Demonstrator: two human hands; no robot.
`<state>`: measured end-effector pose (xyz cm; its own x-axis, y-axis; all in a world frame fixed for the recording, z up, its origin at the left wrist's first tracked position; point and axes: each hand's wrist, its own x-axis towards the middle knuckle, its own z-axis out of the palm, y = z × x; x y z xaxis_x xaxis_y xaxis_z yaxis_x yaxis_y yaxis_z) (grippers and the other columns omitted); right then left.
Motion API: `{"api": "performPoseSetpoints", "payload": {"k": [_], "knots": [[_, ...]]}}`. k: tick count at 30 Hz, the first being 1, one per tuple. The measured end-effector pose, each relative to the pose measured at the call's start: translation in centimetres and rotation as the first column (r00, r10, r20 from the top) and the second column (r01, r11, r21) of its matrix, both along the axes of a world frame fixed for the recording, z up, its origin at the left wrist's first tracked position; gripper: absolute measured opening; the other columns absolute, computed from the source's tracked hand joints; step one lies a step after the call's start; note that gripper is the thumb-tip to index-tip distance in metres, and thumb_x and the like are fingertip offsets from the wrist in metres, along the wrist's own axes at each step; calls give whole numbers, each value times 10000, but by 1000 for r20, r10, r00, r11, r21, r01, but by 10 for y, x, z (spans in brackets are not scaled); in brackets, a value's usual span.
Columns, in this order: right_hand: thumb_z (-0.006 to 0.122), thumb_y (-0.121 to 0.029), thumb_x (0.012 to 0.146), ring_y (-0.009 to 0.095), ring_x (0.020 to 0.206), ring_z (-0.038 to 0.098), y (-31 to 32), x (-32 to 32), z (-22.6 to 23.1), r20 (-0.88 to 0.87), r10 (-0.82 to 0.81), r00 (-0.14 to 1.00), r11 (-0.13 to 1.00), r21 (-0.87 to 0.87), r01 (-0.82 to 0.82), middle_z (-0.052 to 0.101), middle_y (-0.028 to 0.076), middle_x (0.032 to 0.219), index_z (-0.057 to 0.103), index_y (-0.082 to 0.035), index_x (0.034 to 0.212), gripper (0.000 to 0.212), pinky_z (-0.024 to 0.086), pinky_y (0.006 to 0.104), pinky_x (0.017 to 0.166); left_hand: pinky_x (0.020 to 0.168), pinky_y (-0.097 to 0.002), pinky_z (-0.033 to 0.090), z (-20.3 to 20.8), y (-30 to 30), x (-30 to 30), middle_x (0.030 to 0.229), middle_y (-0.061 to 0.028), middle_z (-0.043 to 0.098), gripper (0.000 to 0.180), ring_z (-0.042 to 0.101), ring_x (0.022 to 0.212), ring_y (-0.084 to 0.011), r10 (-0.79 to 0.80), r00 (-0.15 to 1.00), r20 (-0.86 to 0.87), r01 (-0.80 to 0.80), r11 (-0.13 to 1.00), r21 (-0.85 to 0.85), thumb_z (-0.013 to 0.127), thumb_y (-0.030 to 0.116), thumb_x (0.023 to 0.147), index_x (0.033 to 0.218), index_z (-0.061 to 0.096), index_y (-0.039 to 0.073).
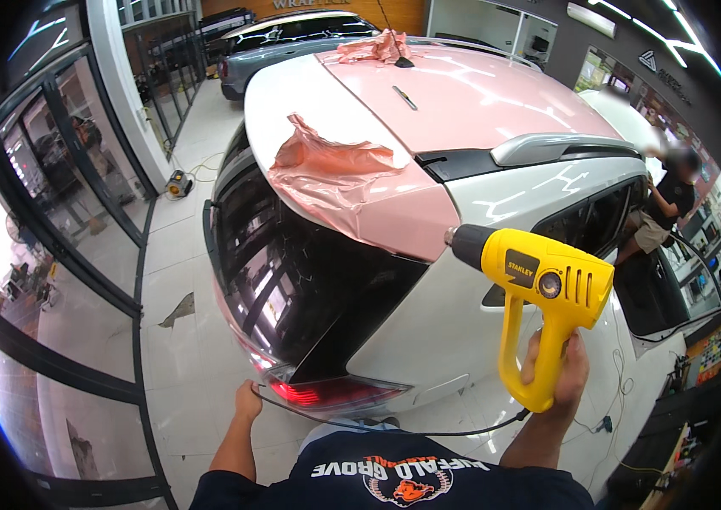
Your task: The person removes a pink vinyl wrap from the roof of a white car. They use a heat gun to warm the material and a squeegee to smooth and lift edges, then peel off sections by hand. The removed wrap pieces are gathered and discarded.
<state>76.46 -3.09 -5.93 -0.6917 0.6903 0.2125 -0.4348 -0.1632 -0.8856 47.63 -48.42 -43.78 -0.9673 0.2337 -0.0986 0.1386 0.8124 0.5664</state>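
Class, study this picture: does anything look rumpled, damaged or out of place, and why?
Yes. Pink film is bunched and wrinkled on the rear spoiler, whereas most of the pink roof looks smooth. A ragged gray patch interrupts the pale floor left of the car; scrap or damage, I cannot tell.

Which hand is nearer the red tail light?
Left. The left hand is just left of the red tail light, holding the black cord; the right hand is well to its right, gripping the yellow heat gun.
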Motion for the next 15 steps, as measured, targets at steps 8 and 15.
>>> {"api": "performPoseSetpoints", "payload": {"k": [8, 15], "knots": [[360, -384, 1018, 207, 481, 602, -20, -4, 26, -70, -21, 997, 999, 47, 24, 590, 212, 837, 403, 31, 1265, 485, 541, 257, 488, 735, -518, 450, -4, 39, -33, 848, -273, 629, 326, 597, 853, -467, 117, 990, 82, -127, 983, 132, 456, 282, 987, 903, 568, -13], [353, -387, 1023, 254, 546, 653, -22, -34, 44, -253, 111, 961, 987, -84, -136, 587, 216, 871, 389, 27, 1280, 489, 567, 297, 526, 757, -515, 462, -24, 25, -82, 874, -280, 644, 376, 610, 858, -470, 132, 991, -27, -129, 988, 82, 463, 325, 987, 925, 582, -26]]}}
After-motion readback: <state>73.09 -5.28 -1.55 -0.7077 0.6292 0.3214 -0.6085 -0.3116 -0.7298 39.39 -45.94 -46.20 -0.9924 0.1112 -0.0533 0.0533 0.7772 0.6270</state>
